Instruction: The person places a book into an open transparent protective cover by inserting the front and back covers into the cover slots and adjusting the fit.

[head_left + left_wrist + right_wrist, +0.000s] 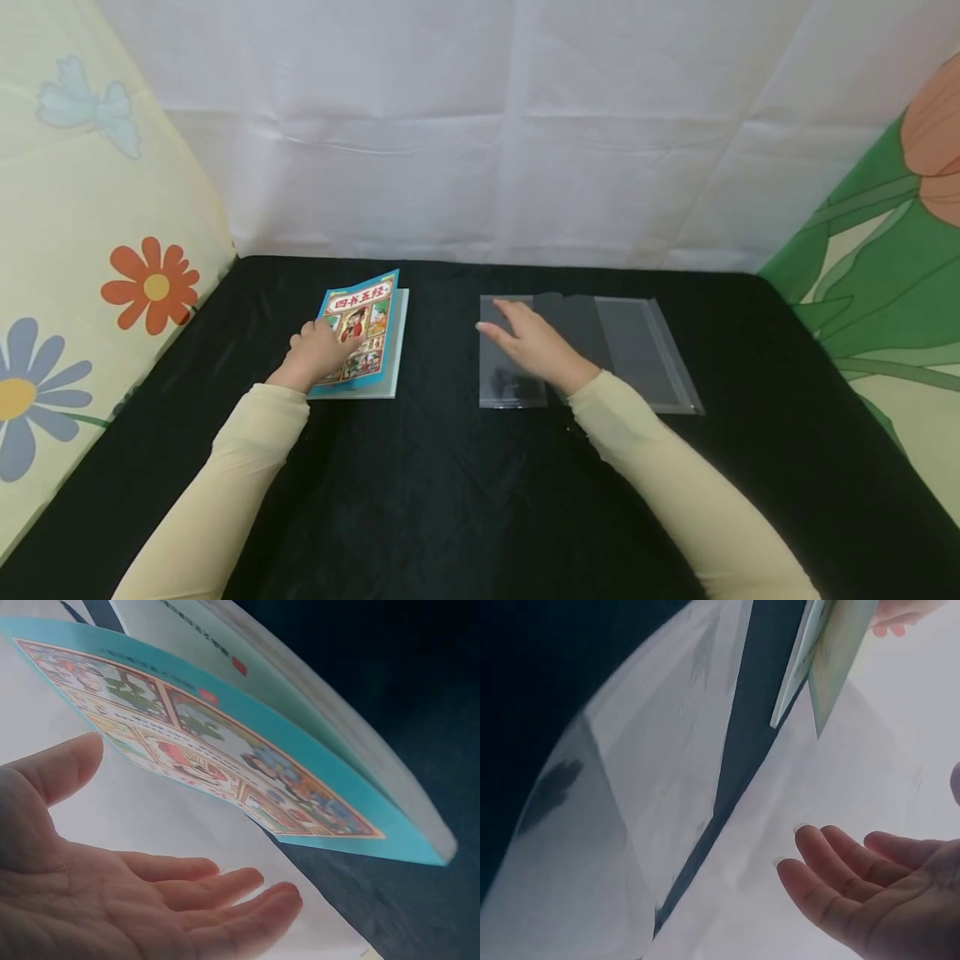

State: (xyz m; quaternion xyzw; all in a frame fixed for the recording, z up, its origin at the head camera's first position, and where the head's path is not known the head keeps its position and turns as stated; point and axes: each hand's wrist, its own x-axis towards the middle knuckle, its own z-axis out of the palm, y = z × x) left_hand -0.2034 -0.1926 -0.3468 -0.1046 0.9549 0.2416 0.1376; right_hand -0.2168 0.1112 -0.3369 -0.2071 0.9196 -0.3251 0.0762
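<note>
A thin book with a blue-edged picture cover lies on the left of the black table, its front cover standing slightly away from the pages. My left hand is over the book's left side; in the left wrist view its thumb and fingers are extended, with a gap between them and the cover. To the right, a clear plastic book sleeve lies spread flat. Above its left flap hovers my right hand, fingers spread and holding nothing. The right wrist view shows these fingers apart from the plastic.
Black cloth covers the table. A white cloth backdrop rises behind it, and flower-printed panels stand on the left and right sides. A strip of black cloth separates the book from the sleeve.
</note>
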